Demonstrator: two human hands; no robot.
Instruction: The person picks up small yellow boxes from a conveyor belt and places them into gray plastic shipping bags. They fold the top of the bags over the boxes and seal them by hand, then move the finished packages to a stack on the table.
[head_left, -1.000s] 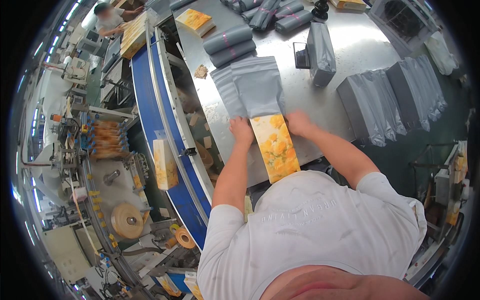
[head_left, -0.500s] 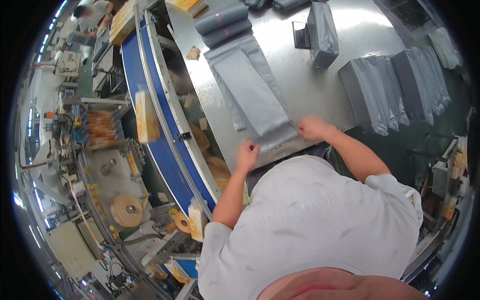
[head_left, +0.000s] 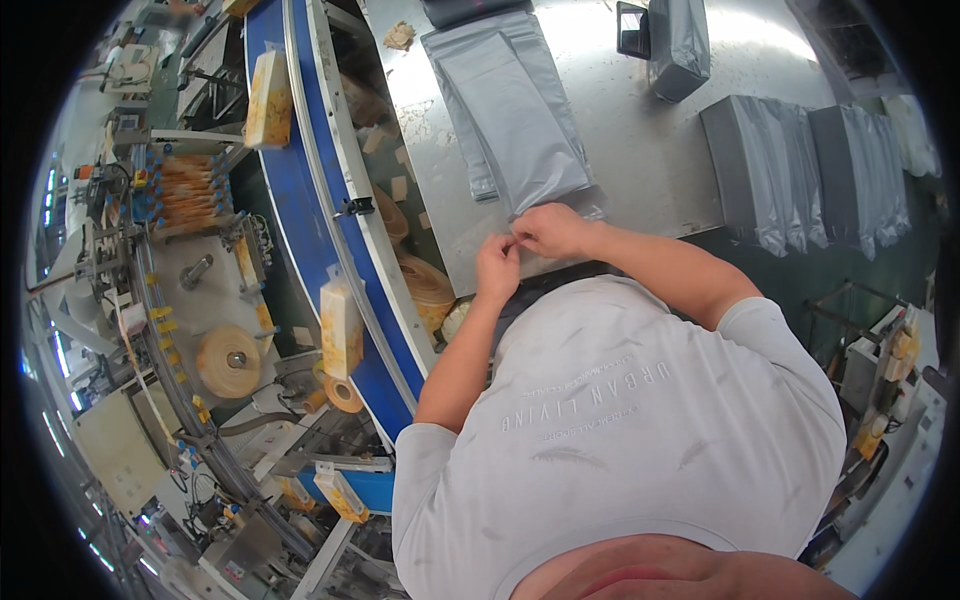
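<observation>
A stack of flat grey plastic bags lies on the metal table, its top bag slanting across the others. Its near end reaches close to the table's front edge. Over the near left corner of the top bag, my right hand is closed, the fingertips pinched at the bag's edge. My left hand is closed too, its fingertips meeting those of the right hand. Whatever lies between the left fingers is hidden.
Left of the table runs a blue conveyor belt carrying yellow-and-white packs. Wrapped grey bundles stand along the table's right side. Farther back are another grey bundle, a small black-framed object and a crumpled brown scrap.
My right hand has moved left from the bag's right corner to meet my left hand. The view has shifted, and the packs have moved along the belt.
</observation>
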